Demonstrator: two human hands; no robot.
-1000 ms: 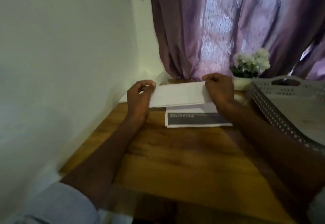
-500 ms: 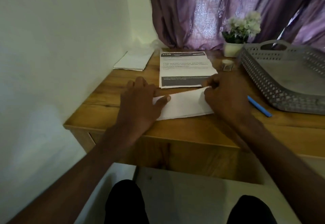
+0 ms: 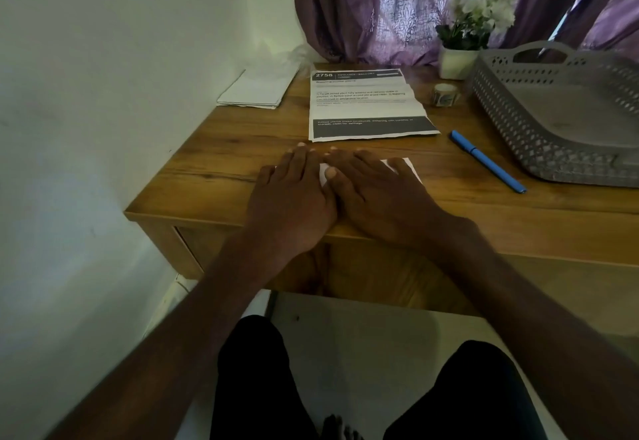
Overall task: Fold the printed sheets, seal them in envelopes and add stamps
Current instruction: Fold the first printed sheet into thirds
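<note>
While both palms lie flat, fingers straight, the left hand and right hand press the folded sheet at the desk's near edge, below the printed stack. Risk: uneven pressure could skew the crease or slide the sheet off. Tray interior looks bare. Envelopes wait far left.

Wooden desk against a white wall

Far: envelopes, printed sheets, tape roll, flowerpot; right: grey tray, blue pen; near: folded sheet.
</note>
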